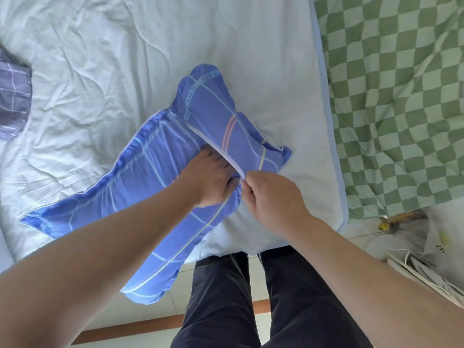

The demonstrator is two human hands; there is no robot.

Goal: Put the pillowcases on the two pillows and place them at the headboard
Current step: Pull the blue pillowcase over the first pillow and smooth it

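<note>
Closing the blue pillowcase (pixel 160 177) at the bed's (pixel 100 59) near edge: left hand (pixel 211 177) presses flat, fingers tucked under the flap; right hand (pixel 271 199) pinches its hem. Second pillow (pixel 13 96) waits at nine o'clock; headboard placement remains.

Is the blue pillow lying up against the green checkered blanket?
No, the blue pillow lies apart from the checkered blanket, with white sheet between them.

A green checkered blanket (pixel 396 101) is seen right of the white bed (pixel 105 59). White cables (pixel 411 270) and a plastic bag (pixel 426 237) are seen on the tiled floor (pixel 361 232).
</note>
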